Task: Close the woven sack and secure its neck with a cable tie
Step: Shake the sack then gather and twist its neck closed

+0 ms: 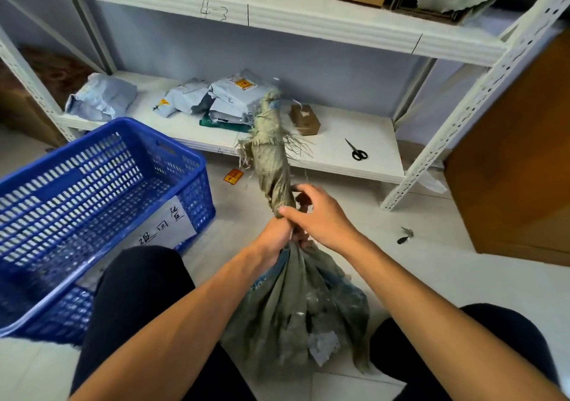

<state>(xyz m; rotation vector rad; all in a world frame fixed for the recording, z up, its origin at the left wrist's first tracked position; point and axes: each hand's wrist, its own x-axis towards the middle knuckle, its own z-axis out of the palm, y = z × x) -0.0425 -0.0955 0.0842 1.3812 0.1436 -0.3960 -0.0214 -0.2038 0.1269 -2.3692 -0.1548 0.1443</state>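
So, only the head view to go on here. The person is down on the pale tiled floor (431, 277), dark-trousered knees on either side of a grey-green woven plastic sack (296, 314). The sack sits on the floor between the legs, lumpy and full. Its neck (271, 160) is twisted into a tight rope that sticks up and away toward the shelving, with a frayed, stringy end.

The left hand (274, 240) is fisted round the neck right where it leaves the bulging body. The right hand (320, 215) is just above it, touching it, with thumb and fingers curled round the twisted part. There's a small dark thing (303, 198) under the right fingers. It might be the cable tie, but honestly I can't tell from this angle.

On the person's left there's a big blue slotted plastic basket (92, 203) with a white handwritten paper label (166, 225) on its side. Straight ahead is a white metal shelf unit (339, 154). On its low shelf sit crumpled grey mailer bags (234, 98), a little brown cardboard box (305, 120) and black-handled scissors (357, 152), all well apart from the hands. An orange sticker (233, 176) lies on the floor just beside the sack's neck.
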